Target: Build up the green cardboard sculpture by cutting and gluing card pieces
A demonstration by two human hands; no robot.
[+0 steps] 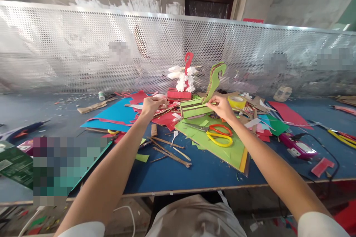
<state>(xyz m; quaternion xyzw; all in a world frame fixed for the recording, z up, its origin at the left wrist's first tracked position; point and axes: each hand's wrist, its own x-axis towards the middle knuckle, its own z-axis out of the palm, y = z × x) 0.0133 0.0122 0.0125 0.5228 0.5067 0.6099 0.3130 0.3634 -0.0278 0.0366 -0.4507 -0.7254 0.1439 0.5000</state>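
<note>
My right hand [221,107] is closed, its fingertips pinched at the foot of a green hook-topped cardboard piece [213,79]. This piece leans upright at the right end of a low green cardboard box [194,108]. Left of the box, my left hand [153,106] reaches into red paper scraps with fingers pressed together; what they hold, if anything, is hidden. Behind the box stands a red cardboard base [178,94] carrying a red hook-shaped piece [188,59] with white flower-like pieces [185,82] around it. Scissors [220,135] with orange and yellow handles lie on green sheets [230,155].
A blue sheet [107,114] lies at left and a roll of yellow tape [237,101] at right. Twigs and cardboard strips [172,154] are near the front. A magenta device [298,146] with a cable lies right. A perforated metal screen [91,52] stands behind the blue table [155,181].
</note>
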